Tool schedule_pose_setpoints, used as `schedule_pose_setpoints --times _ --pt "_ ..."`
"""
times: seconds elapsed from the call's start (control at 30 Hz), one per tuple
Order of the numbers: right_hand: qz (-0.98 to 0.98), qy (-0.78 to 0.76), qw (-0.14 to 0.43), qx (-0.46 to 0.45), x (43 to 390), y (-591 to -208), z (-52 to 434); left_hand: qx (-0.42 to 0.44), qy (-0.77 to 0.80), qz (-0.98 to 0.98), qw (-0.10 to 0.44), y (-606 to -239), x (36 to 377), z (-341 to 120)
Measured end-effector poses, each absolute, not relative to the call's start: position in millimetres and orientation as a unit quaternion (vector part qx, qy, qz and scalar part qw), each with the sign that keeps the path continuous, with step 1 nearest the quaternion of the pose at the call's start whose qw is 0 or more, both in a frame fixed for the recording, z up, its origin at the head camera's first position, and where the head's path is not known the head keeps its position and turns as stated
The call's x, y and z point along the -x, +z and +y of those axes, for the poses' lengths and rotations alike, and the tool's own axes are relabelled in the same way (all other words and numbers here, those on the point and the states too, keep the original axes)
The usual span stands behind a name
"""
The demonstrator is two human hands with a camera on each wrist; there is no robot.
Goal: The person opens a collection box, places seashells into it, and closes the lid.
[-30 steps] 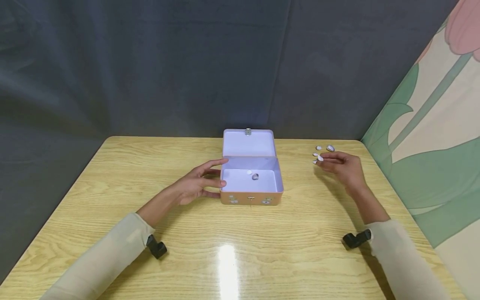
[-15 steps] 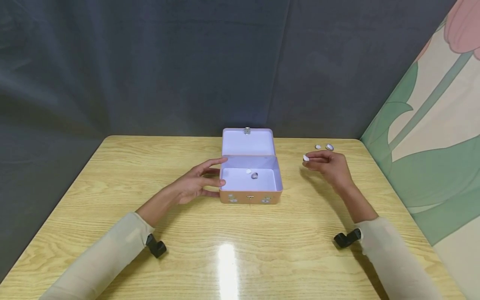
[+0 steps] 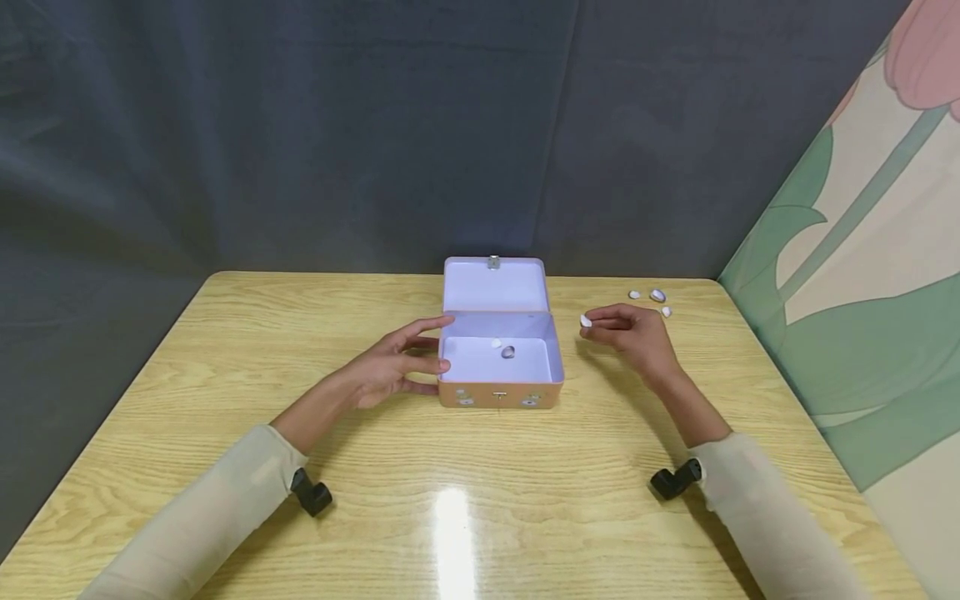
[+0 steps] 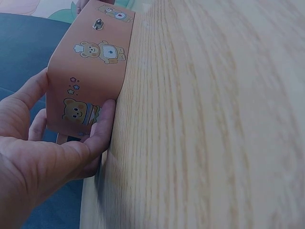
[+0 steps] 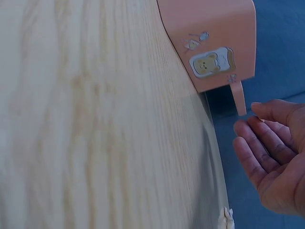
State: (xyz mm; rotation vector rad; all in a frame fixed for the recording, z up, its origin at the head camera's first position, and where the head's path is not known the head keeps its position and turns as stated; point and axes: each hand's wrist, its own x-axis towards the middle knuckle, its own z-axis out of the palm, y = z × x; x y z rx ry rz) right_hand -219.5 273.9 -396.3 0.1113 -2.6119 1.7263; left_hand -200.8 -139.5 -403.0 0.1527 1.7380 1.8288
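Note:
An orange tin box [image 3: 500, 398] with bear stickers stands open at the middle of the wooden table [image 3: 225, 375], lid tipped back. Two small pebbles [image 3: 508, 352] lie on its pale floor. My left hand [image 3: 397, 367] rests against the box's left wall with fingers stretched out; in the left wrist view the thumb [image 4: 102, 129] lies along the box [image 4: 90, 71]. My right hand [image 3: 592, 323] hovers just right of the box and pinches a small white pebble [image 3: 586, 321] at its fingertips. The right wrist view shows the box [image 5: 214, 43] and curled fingers [image 5: 267, 143], pebble hidden.
Three more pale pebbles [image 3: 657, 295] lie loose near the table's back right corner. A dark curtain [image 3: 300, 125] hangs behind the table, and a flowered panel [image 3: 862, 250] stands along its right edge. Bare tabletop stretches in front of the box.
My right hand lifted one white pebble from the group at the back right and carried it left toward the box. The left hand and the box stayed put.

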Motion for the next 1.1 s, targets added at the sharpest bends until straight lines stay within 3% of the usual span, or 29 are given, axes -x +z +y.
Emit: schedule_pose_setpoints --times 1.1 --pt "-0.839 0.538 0.032 -0.066 218.5 -363.3 228.4 -0.057 0.691 0.653 0.304 -402.3 200.9 -139.0"
